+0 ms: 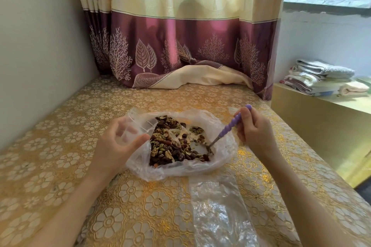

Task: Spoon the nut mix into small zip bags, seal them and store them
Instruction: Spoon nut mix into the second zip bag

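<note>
Left hand (118,142) grips small zip bag (138,124), mouth toward 3 o'clock. Right hand (255,132) pinches purple-handled spoon (230,128), bowl down at 7 o'clock in nut mix (172,146): brown, green, heaped on clear plastic (222,156).

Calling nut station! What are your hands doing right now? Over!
Left hand holds small zip bag open, empty. Right hand grips purple spoon, bowl down in nut mix. Nothing blocking.

Counted on the table (60,166): one large open plastic bag (200,168) of nut mix (170,146) at centre, one small zip bag (138,126) at 9 o'clock, one purple-handled spoon (230,126) at 3 o'clock, one clear plastic sheet (218,206) at 6 o'clock.
</note>
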`<action>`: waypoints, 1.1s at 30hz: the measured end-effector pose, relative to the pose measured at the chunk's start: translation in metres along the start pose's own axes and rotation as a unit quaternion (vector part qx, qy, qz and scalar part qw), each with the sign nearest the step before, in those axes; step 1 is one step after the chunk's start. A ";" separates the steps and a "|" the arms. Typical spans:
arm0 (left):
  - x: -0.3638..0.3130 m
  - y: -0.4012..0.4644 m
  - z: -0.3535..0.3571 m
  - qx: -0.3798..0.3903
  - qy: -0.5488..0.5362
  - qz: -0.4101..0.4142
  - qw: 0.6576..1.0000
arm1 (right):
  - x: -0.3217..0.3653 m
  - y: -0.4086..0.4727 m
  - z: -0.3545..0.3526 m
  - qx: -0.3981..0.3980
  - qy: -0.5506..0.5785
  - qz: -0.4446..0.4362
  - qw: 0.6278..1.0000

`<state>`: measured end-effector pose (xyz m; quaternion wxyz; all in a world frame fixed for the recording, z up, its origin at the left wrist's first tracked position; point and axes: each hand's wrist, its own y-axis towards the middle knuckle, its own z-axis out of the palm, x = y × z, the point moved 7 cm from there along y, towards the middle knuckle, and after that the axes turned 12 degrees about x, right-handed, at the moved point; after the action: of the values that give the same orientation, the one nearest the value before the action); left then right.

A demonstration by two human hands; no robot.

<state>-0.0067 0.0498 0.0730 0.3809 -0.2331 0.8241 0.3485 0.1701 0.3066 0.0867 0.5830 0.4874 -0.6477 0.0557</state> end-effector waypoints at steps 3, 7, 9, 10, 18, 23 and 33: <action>0.001 0.000 0.000 -0.002 0.001 0.000 1.000 | -0.008 -0.005 -0.008 -0.032 0.011 0.025 0.999; 0.002 0.001 0.001 0.000 0.014 0.000 1.000 | -0.023 -0.010 0.000 -0.022 0.092 0.090 0.991; 0.002 0.001 0.001 0.002 0.011 -0.002 1.000 | -0.030 -0.012 0.005 -0.016 0.125 0.121 0.985; 0.002 0.000 0.001 0.002 0.007 -0.001 1.000 | -0.033 -0.013 0.007 -0.018 0.133 0.133 0.982; 0.006 0.003 0.006 0.014 0.026 0.005 1.000 | -0.045 -0.018 0.001 -0.072 0.191 0.175 0.963; 0.006 0.003 0.008 0.021 0.044 0.013 0.999 | -0.039 -0.014 0.006 -0.070 0.211 0.167 0.961; 0.014 0.005 0.011 0.033 0.038 0.000 0.999 | 0.026 0.033 0.033 -0.054 0.237 0.090 0.966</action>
<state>-0.0130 0.0593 0.0588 0.3570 -0.2336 0.8489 0.3119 0.1279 0.2881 0.1133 0.7381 0.3679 -0.5338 0.1866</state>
